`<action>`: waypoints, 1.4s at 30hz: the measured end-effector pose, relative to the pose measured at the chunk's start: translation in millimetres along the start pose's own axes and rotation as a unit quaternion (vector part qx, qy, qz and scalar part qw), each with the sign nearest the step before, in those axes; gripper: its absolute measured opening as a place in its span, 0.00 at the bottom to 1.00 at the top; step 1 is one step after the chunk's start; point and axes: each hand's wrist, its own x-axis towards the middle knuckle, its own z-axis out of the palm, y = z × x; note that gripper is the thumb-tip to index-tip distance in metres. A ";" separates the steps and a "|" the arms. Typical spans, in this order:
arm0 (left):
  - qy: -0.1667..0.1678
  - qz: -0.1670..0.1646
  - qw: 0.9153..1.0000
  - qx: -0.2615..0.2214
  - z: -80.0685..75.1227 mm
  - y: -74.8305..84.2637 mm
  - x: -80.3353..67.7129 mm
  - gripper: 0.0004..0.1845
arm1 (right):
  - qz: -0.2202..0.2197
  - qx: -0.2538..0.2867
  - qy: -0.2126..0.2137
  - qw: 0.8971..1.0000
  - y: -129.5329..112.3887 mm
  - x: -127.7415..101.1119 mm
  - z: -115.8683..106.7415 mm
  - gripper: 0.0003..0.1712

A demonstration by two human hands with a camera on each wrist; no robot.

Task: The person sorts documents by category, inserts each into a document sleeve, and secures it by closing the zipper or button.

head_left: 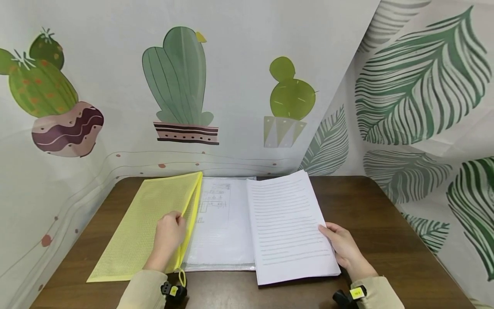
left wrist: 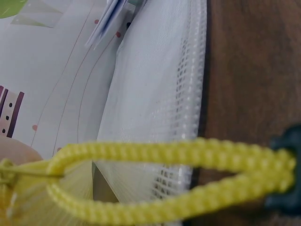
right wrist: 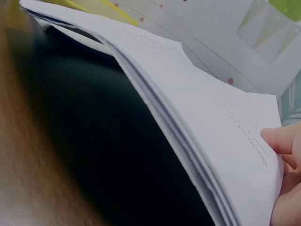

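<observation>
My left hand (head_left: 170,231) grips the upper layer of a yellow mesh zipper pouch (head_left: 135,231) near its right edge, and that edge is lifted and parted. From the pouch's near corner hangs a yellow cord loop (left wrist: 141,153), large in the left wrist view. My right hand (head_left: 343,246) pinches the right edge of a stack of printed paper (head_left: 289,227), thumb on top. In the right wrist view the stack's layered edge bows above the table. Between the hands lies a clear-white mesh pouch (head_left: 220,249), partly under the paper, with faint printed drawings showing.
Everything lies on a dark brown table (head_left: 370,214) with rounded far corners. Behind it rises a wall covering (head_left: 239,86) with cactus prints, and leaf prints cover the right side. A black strap device (head_left: 349,296) sits on the right wrist, another (head_left: 173,292) on the left.
</observation>
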 end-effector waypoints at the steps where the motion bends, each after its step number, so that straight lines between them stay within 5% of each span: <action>1: 0.000 -0.001 1.000 -0.001 -0.1 0.0 -0.1 0.15 | -0.002 0.000 -0.002 1.000 -0.8 0.3 2.5 0.28; 42: 0.001 0.007 1.000 -0.016 2.7 2.1 0.5 0.16 | -0.031 0.043 -0.051 0.997 -5.6 5.4 81.8 0.19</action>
